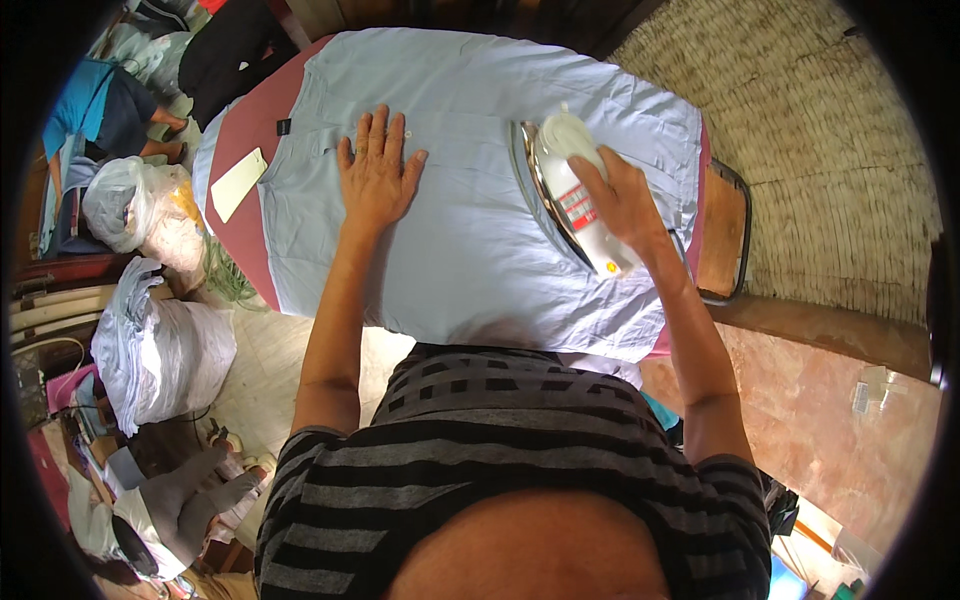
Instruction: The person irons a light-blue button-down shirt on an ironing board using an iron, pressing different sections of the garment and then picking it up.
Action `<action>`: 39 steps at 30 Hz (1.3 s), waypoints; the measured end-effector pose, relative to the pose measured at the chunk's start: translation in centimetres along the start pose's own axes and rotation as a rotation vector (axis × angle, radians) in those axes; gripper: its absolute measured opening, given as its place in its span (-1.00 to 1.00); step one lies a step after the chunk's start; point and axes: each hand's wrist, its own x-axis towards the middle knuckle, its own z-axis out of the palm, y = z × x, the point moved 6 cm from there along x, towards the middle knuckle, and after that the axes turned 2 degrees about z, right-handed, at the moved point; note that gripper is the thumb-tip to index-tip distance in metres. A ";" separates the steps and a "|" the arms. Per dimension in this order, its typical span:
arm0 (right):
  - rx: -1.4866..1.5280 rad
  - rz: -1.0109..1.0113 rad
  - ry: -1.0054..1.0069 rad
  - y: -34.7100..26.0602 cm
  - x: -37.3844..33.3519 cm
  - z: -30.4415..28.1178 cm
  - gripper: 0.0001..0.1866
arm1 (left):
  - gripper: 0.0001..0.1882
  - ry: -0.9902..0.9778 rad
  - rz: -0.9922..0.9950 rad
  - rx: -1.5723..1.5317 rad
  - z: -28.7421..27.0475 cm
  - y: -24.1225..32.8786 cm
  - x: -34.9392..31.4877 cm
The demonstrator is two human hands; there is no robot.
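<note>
A light blue-grey shirt (450,240) is spread over an ironing board (245,235) with a maroon cover. Its neckline, with a small black label (283,127), lies towards the left end. My left hand (376,170) rests flat on the cloth near the neckline, fingers spread and holding nothing. In my right hand (625,200) is a white iron (597,238) with red markings, gripped by its handle over the right half of the shirt. The iron's shiny metal edge faces left; whether its whole plate touches the cloth I cannot tell.
A pale card tag (237,185) lies on the board's left end. Beyond the right end are a black metal frame (742,235) and a woven mat (840,150). Folded pale cloth (165,350) and plastic bags (125,205) are on the left. Another person's legs (165,130) show at upper left.
</note>
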 end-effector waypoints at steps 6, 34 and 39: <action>-0.046 0.034 -0.084 -1.2 1.6 1.3 -0.53 | -0.34 -0.032 -0.021 0.004 0.2 0.5 0.3; 0.230 0.676 0.341 26.1 -11.5 -21.1 -0.53 | -0.72 0.015 0.511 -0.673 3.2 25.1 6.5; 0.318 0.647 0.446 27.6 -11.0 -20.6 -0.51 | -0.68 -0.111 0.767 -0.663 6.1 35.7 9.5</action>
